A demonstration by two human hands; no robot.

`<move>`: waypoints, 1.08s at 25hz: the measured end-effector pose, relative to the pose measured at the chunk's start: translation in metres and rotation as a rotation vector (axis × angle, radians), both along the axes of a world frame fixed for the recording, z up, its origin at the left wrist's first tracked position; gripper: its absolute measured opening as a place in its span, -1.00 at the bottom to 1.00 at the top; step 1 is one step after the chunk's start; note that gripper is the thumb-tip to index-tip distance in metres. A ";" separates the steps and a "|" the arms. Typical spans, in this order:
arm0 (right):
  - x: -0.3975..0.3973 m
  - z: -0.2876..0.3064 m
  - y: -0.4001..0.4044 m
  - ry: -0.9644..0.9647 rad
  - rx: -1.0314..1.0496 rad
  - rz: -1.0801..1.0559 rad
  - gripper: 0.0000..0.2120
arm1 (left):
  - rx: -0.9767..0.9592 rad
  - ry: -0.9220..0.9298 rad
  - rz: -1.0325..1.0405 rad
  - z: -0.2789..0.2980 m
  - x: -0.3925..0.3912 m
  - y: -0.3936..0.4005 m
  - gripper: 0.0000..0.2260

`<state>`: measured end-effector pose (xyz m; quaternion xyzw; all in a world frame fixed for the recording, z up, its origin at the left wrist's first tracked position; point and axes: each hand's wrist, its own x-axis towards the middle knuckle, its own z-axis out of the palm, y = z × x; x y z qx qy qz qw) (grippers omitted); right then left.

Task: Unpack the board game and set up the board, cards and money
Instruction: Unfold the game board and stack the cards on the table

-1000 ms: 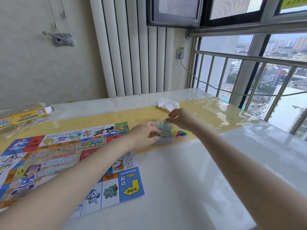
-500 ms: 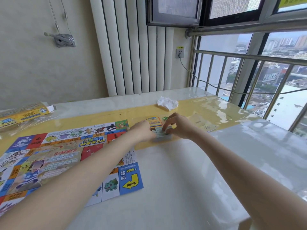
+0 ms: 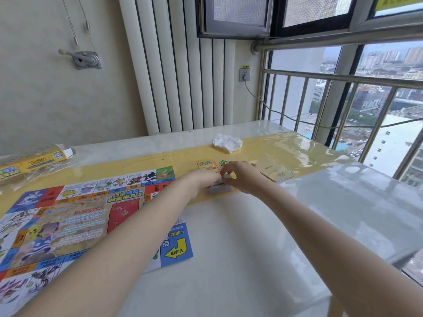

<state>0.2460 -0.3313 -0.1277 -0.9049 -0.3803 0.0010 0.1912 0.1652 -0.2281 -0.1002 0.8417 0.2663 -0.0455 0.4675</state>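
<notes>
The colourful paper game board (image 3: 75, 216) lies flat on the left half of the table. Just past its right edge, my left hand (image 3: 201, 179) and my right hand (image 3: 242, 177) meet over a small grey-green stack of play money (image 3: 218, 188), with fingers of both hands closed on it. Behind the hands lie a yellow card stack (image 3: 206, 165) and a green card (image 3: 223, 162), partly hidden. A pale yellow card stack (image 3: 273, 169) lies to the right of my right hand.
A crumpled white paper (image 3: 227, 143) sits further back on the yellow strip. The yellow game box in clear wrap (image 3: 29, 163) lies at the far left. The table (image 3: 343, 202) ends at a window railing (image 3: 343, 76) on the right, a wall behind.
My right hand came down from above the money onto the stack and now covers the small coloured pieces. The left hand closed in on the stack. The view shifted slightly.
</notes>
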 end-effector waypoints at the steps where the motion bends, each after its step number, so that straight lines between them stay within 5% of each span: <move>1: 0.000 0.001 0.002 -0.028 -0.031 -0.007 -0.81 | -0.034 0.008 -0.006 0.004 0.000 0.000 -0.85; 7: -0.003 0.004 0.004 0.016 -0.001 -0.047 -0.80 | -0.048 0.003 0.091 0.010 0.006 -0.002 -0.75; 13: -0.004 0.001 0.002 0.061 0.075 -0.064 -0.83 | -0.104 -0.171 0.244 0.003 0.011 0.001 -0.88; 17: -0.004 -0.002 0.003 0.098 0.134 -0.085 -0.84 | -0.044 -0.140 0.166 0.010 0.013 -0.003 -0.94; 27: 0.000 -0.005 0.002 0.118 0.164 -0.083 -0.84 | -0.030 0.022 0.014 0.020 0.022 -0.007 -0.67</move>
